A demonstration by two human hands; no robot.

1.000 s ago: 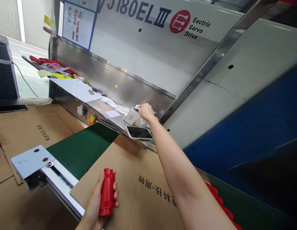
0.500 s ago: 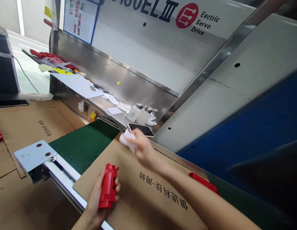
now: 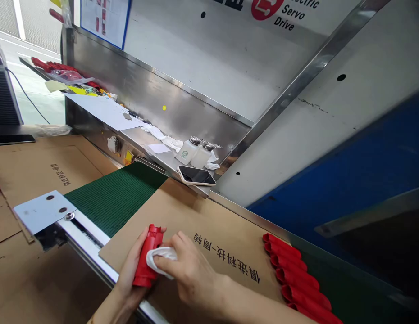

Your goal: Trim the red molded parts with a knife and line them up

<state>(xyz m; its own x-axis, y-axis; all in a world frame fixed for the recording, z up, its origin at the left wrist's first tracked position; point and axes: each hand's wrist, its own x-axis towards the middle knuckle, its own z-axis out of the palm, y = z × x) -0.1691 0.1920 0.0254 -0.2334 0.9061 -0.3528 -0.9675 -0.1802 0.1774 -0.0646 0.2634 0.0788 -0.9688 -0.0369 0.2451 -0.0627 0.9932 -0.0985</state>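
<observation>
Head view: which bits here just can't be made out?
- Red part: its right side, covered by the cloth and right hand.
- Left hand: palm hidden behind the part; wrist cut off by the bottom edge.
- Bottles: labels too small to read.
- Machine lettering: cut off by the top edge.

**A factory floor beside a moulding machine**

A production workshop is shown. A large machine housing [image 3: 229,58], lettered "Servo Drive", is seen behind a stainless steel ledge [image 3: 152,155]. A green conveyor belt [image 3: 111,200] is fed out from under it, and flattened cardboard sheets [image 3: 212,225] printed with Chinese characters are laid around it. Identical red plastic parts [image 3: 293,274] are lined up in a row, and an instruction sheet [image 3: 103,20] is posted on the wall.
</observation>
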